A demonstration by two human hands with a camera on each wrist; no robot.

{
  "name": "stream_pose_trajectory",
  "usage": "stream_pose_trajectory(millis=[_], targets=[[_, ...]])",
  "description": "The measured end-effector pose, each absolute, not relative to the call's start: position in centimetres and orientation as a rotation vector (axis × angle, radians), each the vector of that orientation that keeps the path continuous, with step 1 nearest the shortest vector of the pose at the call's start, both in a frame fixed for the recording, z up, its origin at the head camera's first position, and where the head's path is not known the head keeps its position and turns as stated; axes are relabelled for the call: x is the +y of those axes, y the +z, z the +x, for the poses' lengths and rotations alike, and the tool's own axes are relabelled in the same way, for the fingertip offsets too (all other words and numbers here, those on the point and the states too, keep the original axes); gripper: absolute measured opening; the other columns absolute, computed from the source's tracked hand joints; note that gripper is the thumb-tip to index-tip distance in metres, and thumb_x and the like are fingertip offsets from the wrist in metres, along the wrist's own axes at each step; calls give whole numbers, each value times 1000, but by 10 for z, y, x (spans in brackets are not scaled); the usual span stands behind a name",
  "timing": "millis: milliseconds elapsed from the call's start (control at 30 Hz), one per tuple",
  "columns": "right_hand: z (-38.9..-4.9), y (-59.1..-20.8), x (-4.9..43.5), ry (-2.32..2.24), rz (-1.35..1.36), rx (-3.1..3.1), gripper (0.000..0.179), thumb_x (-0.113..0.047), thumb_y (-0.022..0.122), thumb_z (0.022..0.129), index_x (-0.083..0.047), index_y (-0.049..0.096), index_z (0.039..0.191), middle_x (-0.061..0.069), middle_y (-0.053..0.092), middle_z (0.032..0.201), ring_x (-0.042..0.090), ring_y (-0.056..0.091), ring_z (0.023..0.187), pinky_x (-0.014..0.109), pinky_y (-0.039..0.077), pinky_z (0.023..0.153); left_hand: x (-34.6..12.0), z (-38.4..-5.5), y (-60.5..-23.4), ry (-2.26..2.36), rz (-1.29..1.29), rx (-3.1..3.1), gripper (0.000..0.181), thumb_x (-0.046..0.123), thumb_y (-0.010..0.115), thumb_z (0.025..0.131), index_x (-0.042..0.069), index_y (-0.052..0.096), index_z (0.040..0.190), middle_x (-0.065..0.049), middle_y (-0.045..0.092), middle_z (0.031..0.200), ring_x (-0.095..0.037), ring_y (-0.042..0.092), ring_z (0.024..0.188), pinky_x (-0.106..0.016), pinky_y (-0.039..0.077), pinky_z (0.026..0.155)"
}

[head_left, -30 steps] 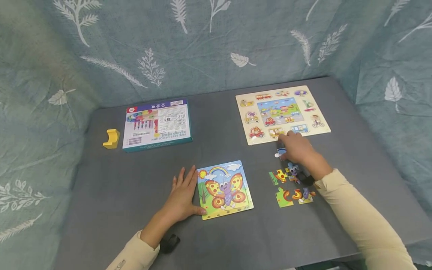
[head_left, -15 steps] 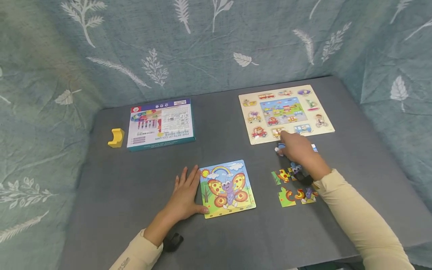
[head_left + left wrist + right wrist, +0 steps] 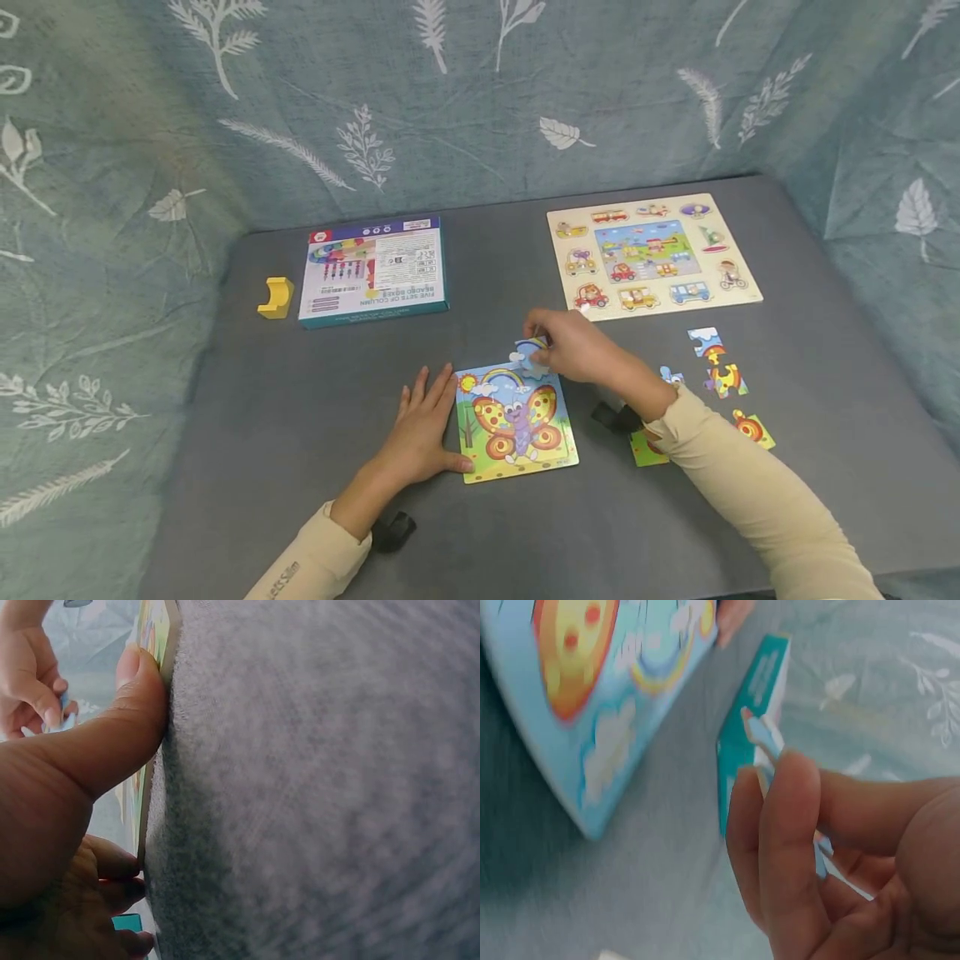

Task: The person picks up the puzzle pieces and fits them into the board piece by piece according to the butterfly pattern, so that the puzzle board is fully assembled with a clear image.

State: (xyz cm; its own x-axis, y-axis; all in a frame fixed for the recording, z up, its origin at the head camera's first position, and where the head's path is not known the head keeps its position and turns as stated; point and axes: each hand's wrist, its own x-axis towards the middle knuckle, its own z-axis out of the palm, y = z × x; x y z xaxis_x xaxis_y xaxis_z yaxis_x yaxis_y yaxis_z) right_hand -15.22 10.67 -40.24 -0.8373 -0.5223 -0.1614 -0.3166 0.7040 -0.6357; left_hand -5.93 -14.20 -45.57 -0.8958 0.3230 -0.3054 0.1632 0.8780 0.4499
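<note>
A square butterfly puzzle board [image 3: 521, 467] lies on the grey table in front of the person. My left hand [image 3: 416, 437] rests along its left side, with the thumb [image 3: 135, 712] on the lower left corner and the fingers spread near the upper left edge. Between thumb and fingers, my right hand [image 3: 577, 346] pinches a light blue jigsaw piece [image 3: 531, 354] printed with part of a rainbow. In the head view that piece overlaps the board's top right corner. The right wrist view shows the piece [image 3: 761, 736] tilted on edge, partly hidden behind the fingers.
Loose jigsaw pieces [image 3: 726, 381] lie right of the board, some behind the right forearm. A vehicle puzzle board [image 3: 558, 250] is at the back right. A flat beaded-column box [image 3: 375, 275] and a yellow curved block [image 3: 277, 298] stand at the back left.
My right hand has moved left from the loose pieces to the butterfly board's top right corner, carrying the blue jigsaw piece. My left hand has stayed at the board's edge. The head view has shifted slightly.
</note>
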Motion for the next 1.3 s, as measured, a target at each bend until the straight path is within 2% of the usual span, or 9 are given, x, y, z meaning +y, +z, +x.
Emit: stream_pose_trajectory(millis=[167,400,533,767,967,1100,1167,1300], targets=[[-148,-414,94,-867,-695,2510,19,-10,71,85,-12,63,102,5,65,93,18,58,82,33,47,70,-141,-61,-457,599,357,2683,123,40,89,62,5,16,154,-11,10,162,-38,-3,149,-61,4,116],[-146,-430,83,-890,-665,2453,15,-12,73,84,-9,65,97,3,62,76,12,54,58,24,44,54,-140,-61,-457,593,359,2672,123,41,88,63,6,14,155,-11,8,163,-38,-5,149,-60,3,117],[-145,-436,79,-916,-639,2438,14,-13,72,85,-9,65,96,4,62,73,10,56,49,23,44,49,-138,-62,-457,589,367,2675,124,42,88,62,6,14,155,-10,8,163,-38,-5,149,-60,3,117],[-143,-440,73,-778,-647,2605,20,-25,76,82,-10,63,84,1,60,69,12,46,53,24,37,52,-137,-63,-458,607,366,2672,124,42,88,62,6,14,155,-9,7,163,-38,-5,149,-60,4,117],[-143,-441,69,-672,-599,2657,37,-36,78,79,-8,61,95,7,66,78,18,57,60,28,44,53,-140,-60,-456,617,365,2684,123,42,88,62,6,16,154,-9,8,163,-38,-4,149,-60,4,117],[-143,-441,65,-517,-557,2724,50,-45,78,77,-7,61,105,13,70,87,28,66,72,39,52,59,-140,-60,-455,617,369,2685,123,41,89,61,5,17,154,-10,9,163,-38,-3,149,-61,5,117],[-143,-440,63,-420,-526,2750,58,-50,77,76,-8,60,112,14,71,93,33,68,79,44,54,62,-140,-60,-455,612,365,2680,123,42,89,61,5,17,154,-10,9,163,-38,-4,149,-60,4,117],[-142,-441,58,-320,-482,2764,68,-54,76,75,-8,57,121,15,71,98,35,68,85,47,54,65,-142,-59,-456,610,355,2670,123,42,88,62,6,15,154,-9,8,163,-38,-5,149,-60,3,117]])
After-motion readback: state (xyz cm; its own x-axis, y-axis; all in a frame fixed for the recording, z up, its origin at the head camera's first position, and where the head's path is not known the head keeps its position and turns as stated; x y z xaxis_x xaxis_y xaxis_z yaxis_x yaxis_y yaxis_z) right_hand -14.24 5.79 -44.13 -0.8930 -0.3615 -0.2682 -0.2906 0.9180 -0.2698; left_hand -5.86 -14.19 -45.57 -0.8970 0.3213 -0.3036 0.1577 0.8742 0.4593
